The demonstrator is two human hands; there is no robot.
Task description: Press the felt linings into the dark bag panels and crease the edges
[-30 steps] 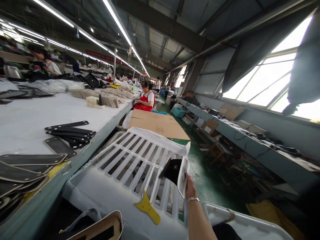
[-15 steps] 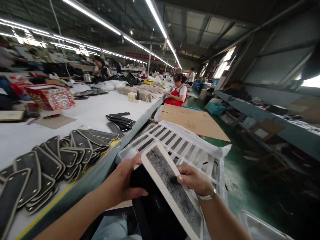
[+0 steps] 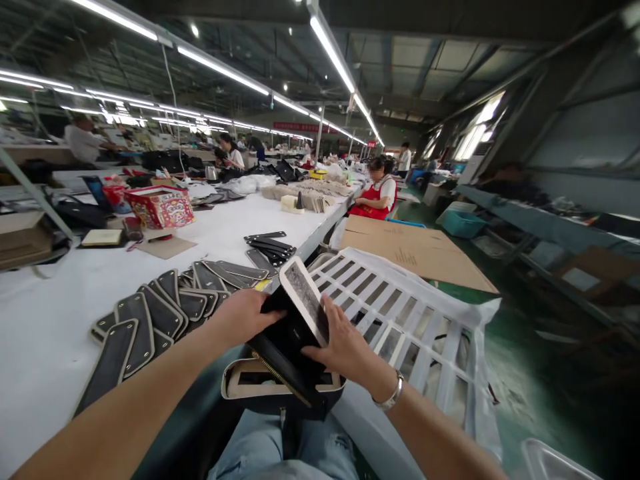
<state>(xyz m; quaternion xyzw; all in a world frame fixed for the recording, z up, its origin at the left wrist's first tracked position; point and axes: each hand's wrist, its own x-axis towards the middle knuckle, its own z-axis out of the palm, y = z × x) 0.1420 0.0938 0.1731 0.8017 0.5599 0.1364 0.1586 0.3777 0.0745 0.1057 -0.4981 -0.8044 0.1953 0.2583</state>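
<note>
Across the back of the hall hangs a long red banner point(image 3: 305, 127) with a row of pale characters, too small to read, and near it a small red sign point(image 3: 371, 144) whose lettering is equally lost. The flat brown cardboard sheet point(image 3: 425, 257) beyond the crate carries dark printed marks, slanted and illegible, and a seated co-worker's bright red apron point(image 3: 376, 195) has small yellowish marks on the front that cannot be made out. A tiny gold-coloured mark sits on the soft black pouch-like piece point(image 3: 287, 340) held between the person's two hands; it too is unreadable. Along one side of this piece is a long grey mottled panel point(image 3: 304, 288) with a cream border. The left hand point(image 3: 240, 319) is partly curled, pinching the black edge with the thumb in front, its fingertips mostly hidden. The right hand point(image 3: 345, 340) is bent around the other side, fingers against the cream-bordered panel and thumb on the black material. The piece is tilted above an open black bag shell with a tan rim point(image 3: 265, 405) at the lap, and a gold-toothed zip point(image 3: 280, 375) slants just in front of that opening. To the right stands a white slatted plastic crate point(image 3: 453, 340); to the left, dark grey cream-edged straps point(image 3: 135, 320) lie overlapping on the white-topped table point(image 3: 225, 233).
</note>
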